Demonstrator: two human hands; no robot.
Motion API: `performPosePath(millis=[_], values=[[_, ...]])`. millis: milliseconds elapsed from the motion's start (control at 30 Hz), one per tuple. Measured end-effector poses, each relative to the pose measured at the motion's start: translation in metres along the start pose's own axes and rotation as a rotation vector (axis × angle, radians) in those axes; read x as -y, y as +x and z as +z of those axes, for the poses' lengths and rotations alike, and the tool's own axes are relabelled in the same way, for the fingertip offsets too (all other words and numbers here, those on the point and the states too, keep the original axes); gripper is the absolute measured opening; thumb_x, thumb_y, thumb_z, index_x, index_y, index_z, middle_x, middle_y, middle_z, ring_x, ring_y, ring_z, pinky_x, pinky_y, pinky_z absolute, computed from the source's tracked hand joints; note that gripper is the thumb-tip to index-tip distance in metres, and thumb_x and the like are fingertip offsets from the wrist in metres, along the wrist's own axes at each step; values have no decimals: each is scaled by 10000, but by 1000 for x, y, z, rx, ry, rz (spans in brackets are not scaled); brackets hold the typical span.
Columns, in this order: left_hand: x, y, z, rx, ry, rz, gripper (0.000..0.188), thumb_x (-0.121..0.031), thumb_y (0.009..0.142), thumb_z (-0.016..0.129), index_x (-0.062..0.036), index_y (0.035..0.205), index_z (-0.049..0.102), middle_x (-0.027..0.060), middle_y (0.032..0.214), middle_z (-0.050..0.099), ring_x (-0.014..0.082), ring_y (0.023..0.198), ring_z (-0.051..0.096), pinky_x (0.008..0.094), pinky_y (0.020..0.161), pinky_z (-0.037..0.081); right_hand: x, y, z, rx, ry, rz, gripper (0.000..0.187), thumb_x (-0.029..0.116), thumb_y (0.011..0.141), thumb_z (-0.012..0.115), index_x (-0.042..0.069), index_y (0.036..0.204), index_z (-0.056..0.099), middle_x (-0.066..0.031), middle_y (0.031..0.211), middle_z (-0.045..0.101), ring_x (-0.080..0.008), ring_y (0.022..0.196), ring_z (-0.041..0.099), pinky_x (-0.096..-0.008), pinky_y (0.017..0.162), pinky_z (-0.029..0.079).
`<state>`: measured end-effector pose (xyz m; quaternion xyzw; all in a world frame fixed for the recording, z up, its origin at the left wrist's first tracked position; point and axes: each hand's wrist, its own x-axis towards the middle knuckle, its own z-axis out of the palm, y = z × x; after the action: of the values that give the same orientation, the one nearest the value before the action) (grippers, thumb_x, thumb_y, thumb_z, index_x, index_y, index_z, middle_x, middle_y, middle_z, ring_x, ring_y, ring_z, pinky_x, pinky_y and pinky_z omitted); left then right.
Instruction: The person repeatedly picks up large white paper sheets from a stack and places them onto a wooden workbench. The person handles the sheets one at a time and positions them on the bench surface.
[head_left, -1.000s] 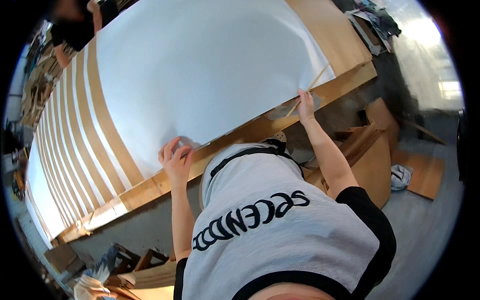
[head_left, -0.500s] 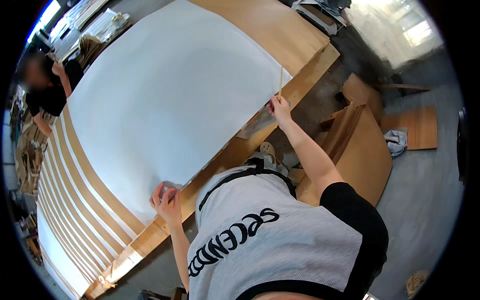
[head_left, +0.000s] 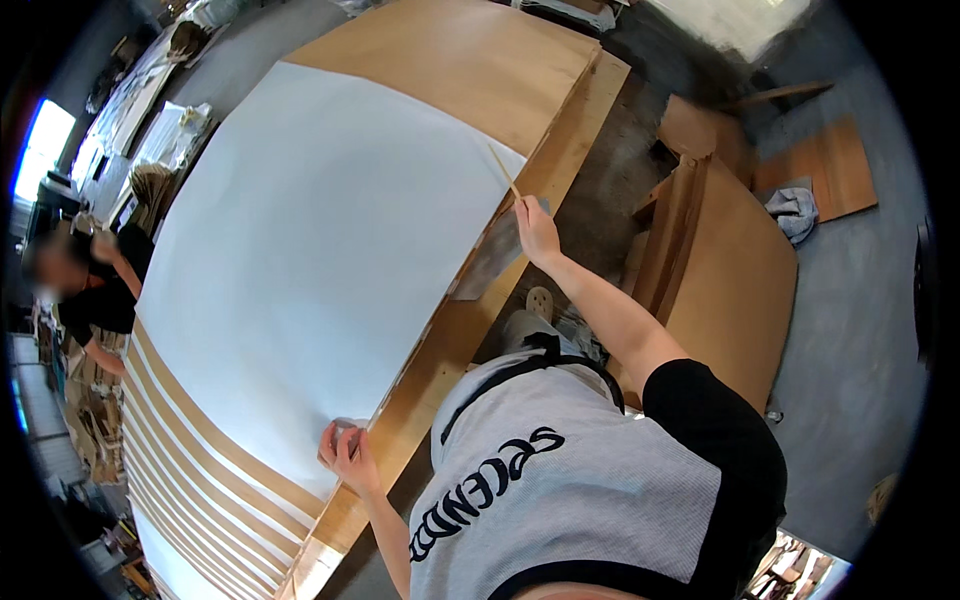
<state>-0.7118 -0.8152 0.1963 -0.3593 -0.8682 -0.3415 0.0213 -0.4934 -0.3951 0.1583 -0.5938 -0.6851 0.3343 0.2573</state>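
Observation:
A large white sheet (head_left: 310, 220) lies over a tan board (head_left: 450, 60) on the workbench. My right hand (head_left: 538, 230) is closed on a thin pale stick (head_left: 503, 168) at the sheet's far right corner. The stick points forward and left over the white surface. Lower down the same edge, my left hand (head_left: 348, 460) has its fingers curled at the sheet's near corner, around a small greyish piece that I cannot make out. Left of that hand, tan and white strips (head_left: 215, 440) alternate, like sheets laid in steps.
The bench's wooden edge (head_left: 440, 385) runs between me and the sheet. Across the left side is another person (head_left: 100, 290), arms near the sheet's far edge. Large brown panels (head_left: 730, 290) lean at my right, with a grey cloth (head_left: 795, 212) and a wood board (head_left: 843, 170) behind.
My view has shifted, so more of the tan board shows at the far end. The stick in my right hand has swung leftward. My left hand stays by the near corner.

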Motion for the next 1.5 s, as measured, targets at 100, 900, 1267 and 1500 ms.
performPosePath(millis=[100,900,1267,1500], values=[[-4,2,0,15,5,-10,182,-21,620,687,-95,767,608,78,1081,495,279,990,404,374,791,390,-30,5,-16,38,-72,38,292,283,898,382,27,861,517,-110,648,520,-244,620,529,-322,589,402],[-432,93,306,1190,-356,693,83,-15,761,569,-31,838,598,87,774,561,193,673,560,260,599,443,-344,-71,-269,-357,182,788,312,278,832,398,58,873,616,-155,825,607,-300,781,578,-384,679,441],[-591,87,462,1699,-140,1147,93,-117,791,553,-68,856,597,88,796,562,246,696,567,305,597,451,-394,-191,-253,-715,226,1287,279,253,865,438,37,940,597,-69,682,558,-140,648,533,-281,585,411],[-701,80,605,1985,-150,1396,124,-51,790,533,-33,901,583,115,859,562,258,762,575,311,654,470,-400,-69,-373,-890,244,1396,272,273,864,434,89,1000,582,-91,700,573,-174,616,548,-308,554,425]])
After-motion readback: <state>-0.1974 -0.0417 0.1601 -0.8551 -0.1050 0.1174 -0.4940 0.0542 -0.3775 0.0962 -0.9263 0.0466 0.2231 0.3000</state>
